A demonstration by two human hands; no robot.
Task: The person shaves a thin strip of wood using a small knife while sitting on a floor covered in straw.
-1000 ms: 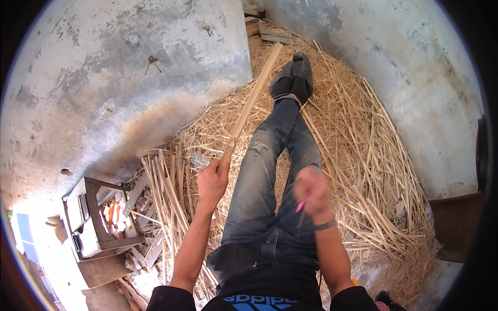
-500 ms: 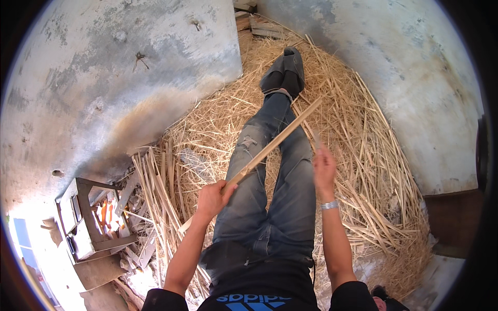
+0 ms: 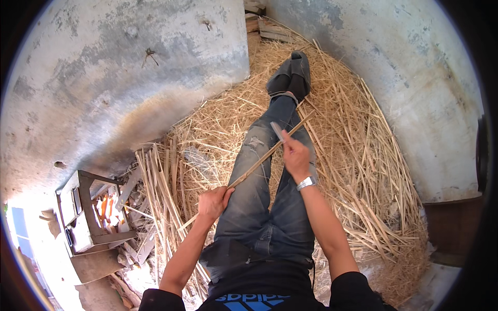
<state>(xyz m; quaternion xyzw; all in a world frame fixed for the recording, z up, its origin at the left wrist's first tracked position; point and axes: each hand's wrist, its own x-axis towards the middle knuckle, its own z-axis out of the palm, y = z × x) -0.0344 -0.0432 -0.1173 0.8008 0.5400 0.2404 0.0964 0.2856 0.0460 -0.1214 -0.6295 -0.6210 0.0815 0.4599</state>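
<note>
Here, the left hand (image 3: 212,201) is closed around the near end of one long thin wooden strip (image 3: 264,155), which slants up and to the right across the person's two outstretched legs in jeans (image 3: 262,197). The right hand (image 3: 295,155) grips one knife (image 3: 278,131), whose blade lies against the strip near its far end. Straw-like shavings (image 3: 358,166) cover the floor around the legs, and one small metal stand (image 3: 85,212) sits well apart to the left, by the wall.
</note>
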